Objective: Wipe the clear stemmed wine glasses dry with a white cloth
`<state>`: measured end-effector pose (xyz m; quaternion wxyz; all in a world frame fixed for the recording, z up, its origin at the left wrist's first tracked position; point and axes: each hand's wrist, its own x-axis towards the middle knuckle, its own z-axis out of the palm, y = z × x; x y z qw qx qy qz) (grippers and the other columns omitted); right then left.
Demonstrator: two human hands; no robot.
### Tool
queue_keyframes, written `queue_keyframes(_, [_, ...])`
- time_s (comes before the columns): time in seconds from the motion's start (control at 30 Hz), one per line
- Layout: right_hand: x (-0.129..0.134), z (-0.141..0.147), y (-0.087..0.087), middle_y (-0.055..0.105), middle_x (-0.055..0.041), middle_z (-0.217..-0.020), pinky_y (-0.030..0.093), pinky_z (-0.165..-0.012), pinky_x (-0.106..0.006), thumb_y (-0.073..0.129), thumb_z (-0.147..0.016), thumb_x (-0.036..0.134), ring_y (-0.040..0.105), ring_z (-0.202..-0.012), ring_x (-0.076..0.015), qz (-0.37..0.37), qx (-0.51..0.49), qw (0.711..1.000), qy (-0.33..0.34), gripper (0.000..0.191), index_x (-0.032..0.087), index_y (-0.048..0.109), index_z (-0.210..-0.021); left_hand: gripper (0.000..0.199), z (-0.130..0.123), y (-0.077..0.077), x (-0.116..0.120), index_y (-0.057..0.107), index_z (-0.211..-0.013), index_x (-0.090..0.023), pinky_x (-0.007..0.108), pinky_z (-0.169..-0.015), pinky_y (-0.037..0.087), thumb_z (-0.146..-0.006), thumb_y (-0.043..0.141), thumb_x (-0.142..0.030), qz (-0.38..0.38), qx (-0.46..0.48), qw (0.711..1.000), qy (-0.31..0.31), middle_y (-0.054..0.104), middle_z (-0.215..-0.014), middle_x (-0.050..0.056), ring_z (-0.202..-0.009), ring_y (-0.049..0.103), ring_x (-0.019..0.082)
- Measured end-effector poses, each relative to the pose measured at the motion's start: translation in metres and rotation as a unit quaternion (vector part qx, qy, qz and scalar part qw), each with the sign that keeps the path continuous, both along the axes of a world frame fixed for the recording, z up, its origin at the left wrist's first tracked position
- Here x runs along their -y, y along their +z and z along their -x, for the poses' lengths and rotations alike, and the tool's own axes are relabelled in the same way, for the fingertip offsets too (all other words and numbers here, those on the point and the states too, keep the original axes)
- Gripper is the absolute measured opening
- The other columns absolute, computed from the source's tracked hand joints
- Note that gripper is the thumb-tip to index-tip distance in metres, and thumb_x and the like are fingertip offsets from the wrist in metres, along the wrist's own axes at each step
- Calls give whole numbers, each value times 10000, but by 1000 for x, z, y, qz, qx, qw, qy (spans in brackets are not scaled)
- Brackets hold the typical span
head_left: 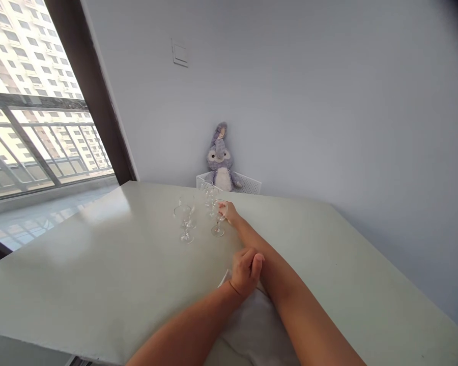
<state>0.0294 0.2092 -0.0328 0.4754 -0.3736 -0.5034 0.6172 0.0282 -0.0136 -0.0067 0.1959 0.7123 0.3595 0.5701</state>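
Observation:
Several clear stemmed wine glasses stand upright in a loose group on the pale tabletop (137, 284). My right hand (231, 212) reaches far out to the right side of the group. Its fingers are curled at the bowl of the nearest right-hand wine glass (218, 231) and show partly through it. A second wine glass (187, 237) stands to the left, with others close behind it. My left hand (246, 270) is a closed fist against my right forearm, with no object visible in it. Beneath both arms lies a grey cloth (257, 330), partly covered.
A white perforated basket (252, 185) holding a purple plush rabbit (223, 162) stands past the table's far edge, by the wall. To the left is a large window (34, 101) with a dark frame. A wall switch (180, 55) is above.

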Motion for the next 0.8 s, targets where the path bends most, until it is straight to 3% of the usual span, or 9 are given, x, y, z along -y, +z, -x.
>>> queue_keyframes(0.13, [9,2,1,518,49,-516,404,-456,-206,622,-525,36,486,-444,-82,9,11,999,32,234,150,591,-727,379,-1,-1,-1,503,-620,-163,231,-520,336,-871,268,-323,8,-13,1000,-5,456,-508,1,-510,426,96])
queue_keyframes(0.5, [10,37,7,587,4,-565,514,-560,-321,682,-620,170,589,-529,-144,33,-19,994,105,179,163,562,-753,421,-1,-1,0,519,-626,-174,239,-546,372,-871,242,-376,-7,-38,999,-3,500,-521,23,-517,468,111])
queue_keyframes(0.67, [13,44,10,594,-5,-657,517,-656,-296,645,-648,107,608,-619,-126,20,-39,992,122,157,145,581,-787,452,-1,-2,-2,519,-608,-176,235,-538,374,-871,235,-407,0,-37,999,10,493,-509,23,-508,468,110])
queue_keyframes(0.8, [16,44,14,608,-15,-716,518,-642,-281,594,-655,66,612,-652,-126,20,-37,988,146,160,137,592,-799,460,-2,-2,-3,518,-605,-174,234,-534,371,-872,227,-409,5,-38,999,12,487,-503,21,-502,462,109])
